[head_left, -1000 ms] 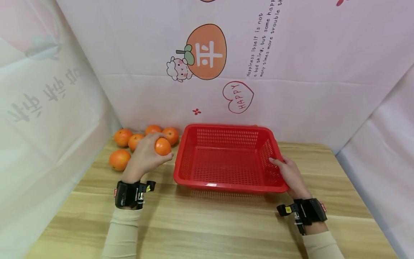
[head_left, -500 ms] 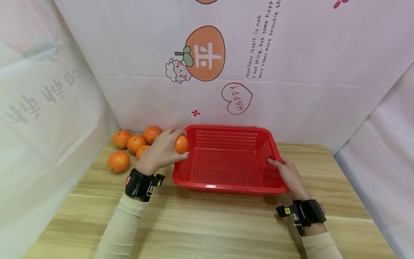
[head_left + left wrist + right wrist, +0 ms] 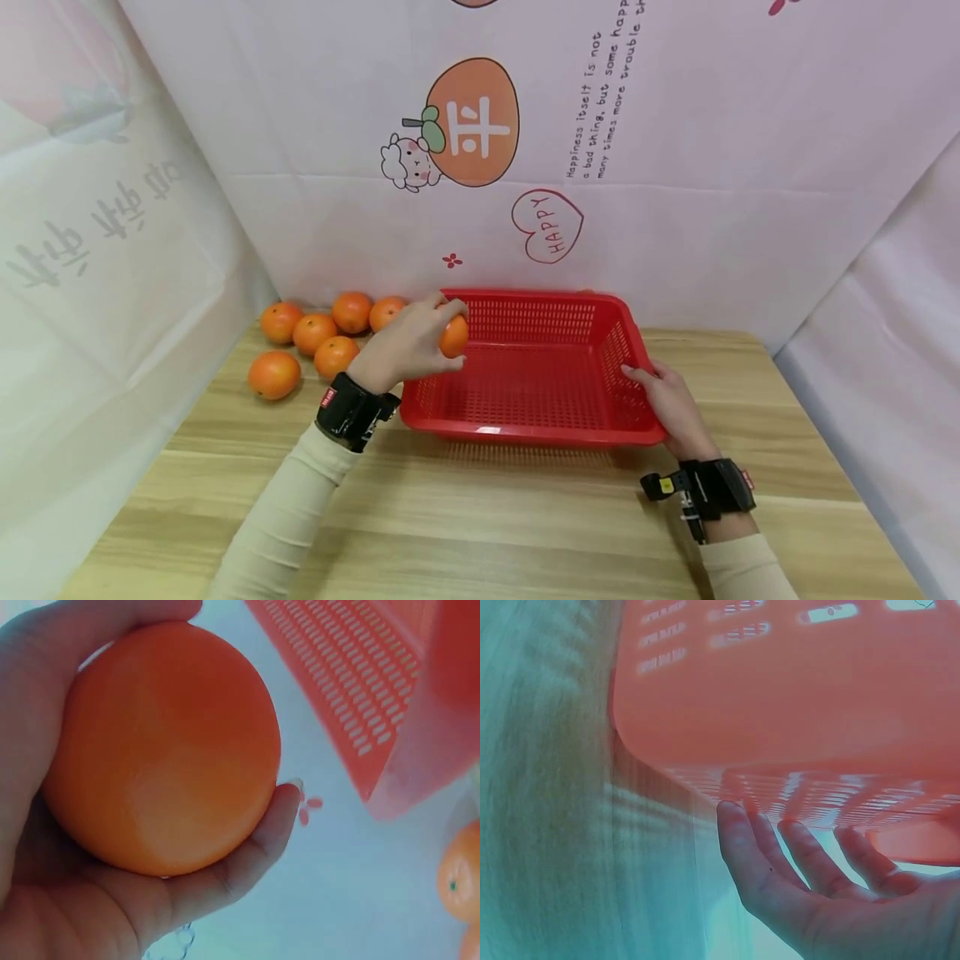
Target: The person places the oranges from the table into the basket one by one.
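My left hand grips an orange between thumb and curled fingers. In the head view, hand and fruit overlap the left end of a red plastic basket with slotted walls. No fruit shows inside the basket. My right hand holds the basket's right side, thumb over the rim on the inner face. From the right wrist view, the fingers of that hand curl against the slotted outside of the basket. Several more oranges lie on the table to the left, behind my left wrist.
The wooden table runs up to a printed white cloth hung along the back and both sides. A lone orange lies nearest the left edge. A bit of orange colour peeks over the basket's back rim.
My left hand has carried the orange rightward from beside the fruit group to over the basket's left end, uncovering the oranges it hid. The right hand and basket stay in place.
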Available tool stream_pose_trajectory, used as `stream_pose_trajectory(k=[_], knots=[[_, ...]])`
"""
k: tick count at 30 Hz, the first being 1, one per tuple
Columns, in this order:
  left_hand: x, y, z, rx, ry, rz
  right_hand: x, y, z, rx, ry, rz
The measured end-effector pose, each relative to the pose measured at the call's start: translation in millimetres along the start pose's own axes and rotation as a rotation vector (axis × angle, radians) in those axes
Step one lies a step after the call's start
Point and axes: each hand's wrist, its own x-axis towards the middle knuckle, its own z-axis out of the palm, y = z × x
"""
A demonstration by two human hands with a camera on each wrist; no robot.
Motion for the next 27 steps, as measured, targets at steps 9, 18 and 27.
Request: stream_pose_trajectory(k=[9, 18, 27], knots=[[19.4, 9.8, 10.6, -0.058, -0.101, 0.071, 0.9, 2.0, 1.4, 0.005, 0.007, 0.016], [48.3, 20.5, 18.5, -0.125, -0.154, 0.095, 0.3, 3.0, 0.9, -0.039, 0.014, -0.010], [75.9, 27.6, 37.7, -0.187, -0.203, 0.119, 0.5, 3.0, -0.4, -0.047, 0.011, -0.021]])
